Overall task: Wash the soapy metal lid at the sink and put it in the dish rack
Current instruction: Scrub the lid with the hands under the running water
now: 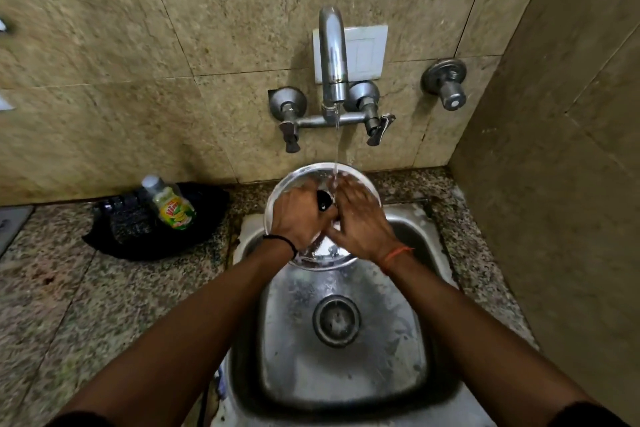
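Observation:
A round metal lid (pixel 304 177) with a black knob (pixel 324 200) is held over the far end of the steel sink (pixel 408 333), under a thin stream of water from the tap (pixel 333 55). My left hand (pixel 298 217) grips the lid at the knob. My right hand (pixel 360 222) lies flat on the lid's wet surface beside the knob, fingers spread. Both hands hide much of the lid. No dish rack is in view.
A dish-soap bottle (pixel 171 203) and a dark scrubber (pixel 130 220) rest on a black tray (pixel 201 236) on the granite counter (pixel 62 288) left of the sink. Tap handles (pixel 379 128) and a wall valve (pixel 446 83) stick out from the tiled wall. A side wall stands close on the right.

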